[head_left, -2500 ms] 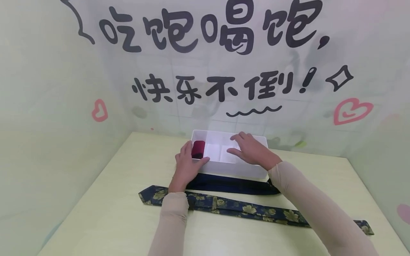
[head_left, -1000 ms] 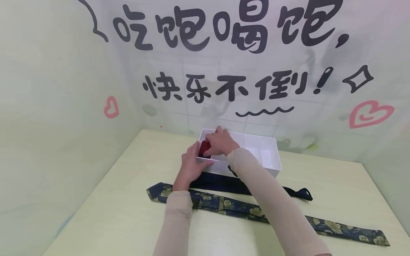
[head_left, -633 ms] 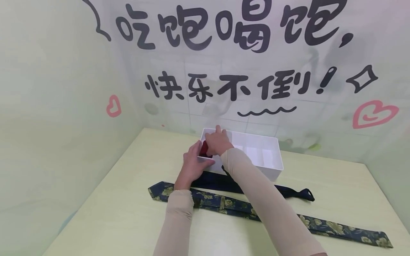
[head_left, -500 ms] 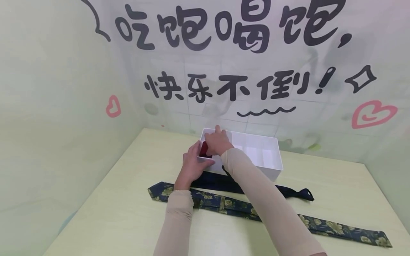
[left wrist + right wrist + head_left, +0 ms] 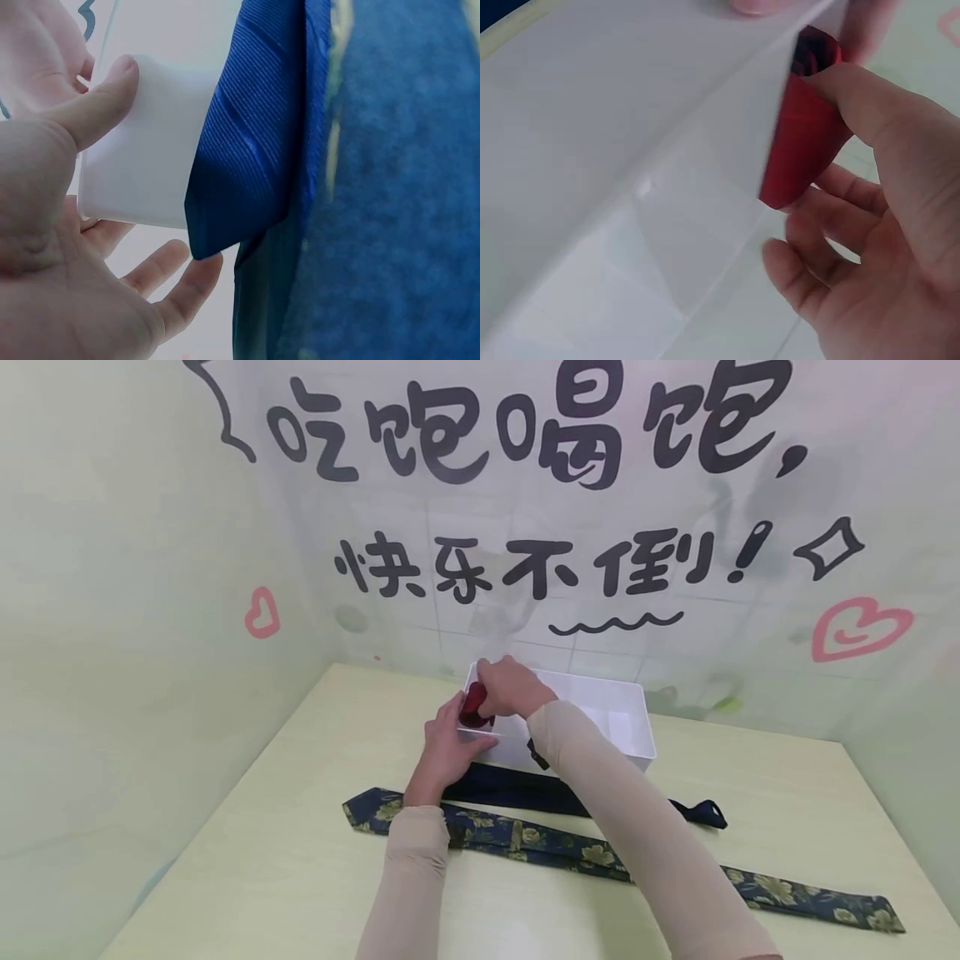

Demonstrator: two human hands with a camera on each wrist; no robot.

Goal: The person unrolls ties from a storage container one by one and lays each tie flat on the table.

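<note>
A white divided box [image 5: 633, 714] stands near the back wall. My left hand [image 5: 444, 747] grips its left end; in the left wrist view the thumb [image 5: 105, 105] lies on the front wall and the fingers [image 5: 184, 292] reach round the end. My right hand [image 5: 513, 685] reaches into the leftmost compartment and pinches a rolled-up dark red tie [image 5: 474, 706]. The right wrist view shows the roll [image 5: 806, 139] between thumb and fingers, tilted, its coiled end dark. The roll's lower part is behind the box wall there.
In front of the box lies a plain dark navy tie [image 5: 517, 789], partly under my arms, with a loop [image 5: 708, 814] at its right end. Nearer me, a navy tie with gold flowers [image 5: 810, 897] stretches across the pale table [image 5: 262, 860]. A printed sheet [image 5: 420, 610] covers the back.
My right hand has moved left from the box's middle to the rolled red tie and grasped it. The roll now sits slightly higher and tilted. My left hand stays on the box.
</note>
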